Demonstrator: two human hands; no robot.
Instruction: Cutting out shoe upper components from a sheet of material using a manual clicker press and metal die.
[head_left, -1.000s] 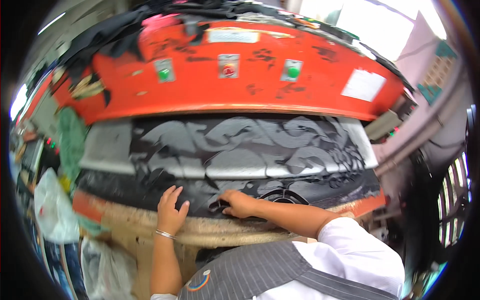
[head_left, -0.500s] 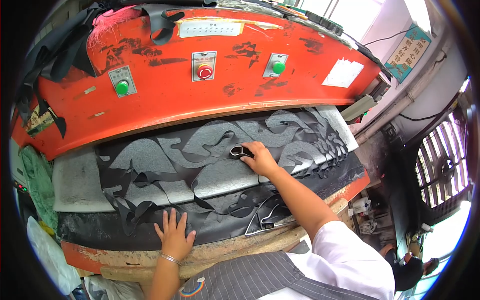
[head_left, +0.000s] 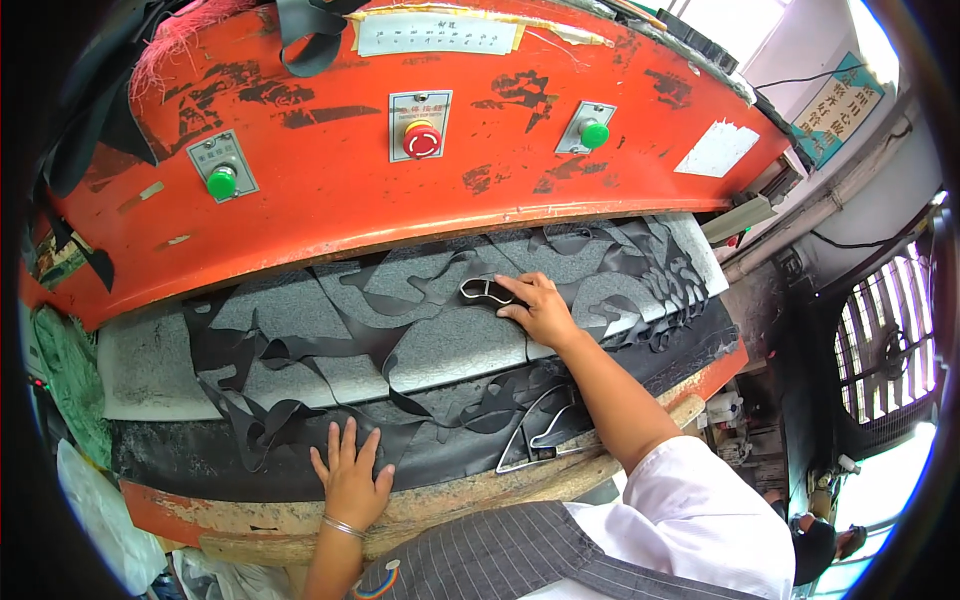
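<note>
My right hand (head_left: 545,312) pinches a small curved metal cutting die (head_left: 487,290) between thumb and fingers, over the grey-white cutting board (head_left: 145,365). Black sheet material (head_left: 225,350), full of cut-out shapes, lies around it in connected strips. With fingers spread, my left hand (head_left: 355,480) rests flat on the black front surface (head_left: 200,450), beside loose strips (head_left: 290,430). A larger metal cutting die (head_left: 540,440), roughly triangular with an inner loop, lies near the front edge, below my right forearm.
Behind the board rises a red machine beam (head_left: 330,210) with green buttons (head_left: 222,181) and a red stop button (head_left: 422,140). A worn wooden edge (head_left: 450,518) runs along the front. Plastic bags (head_left: 100,510) stand at left. Another person (head_left: 820,540) is partly visible at lower right.
The view has shifted slightly toward the machine. My right hand keeps hold of the small die, and its fingers sit a little differently. My left hand stays flat in nearly the same place.
</note>
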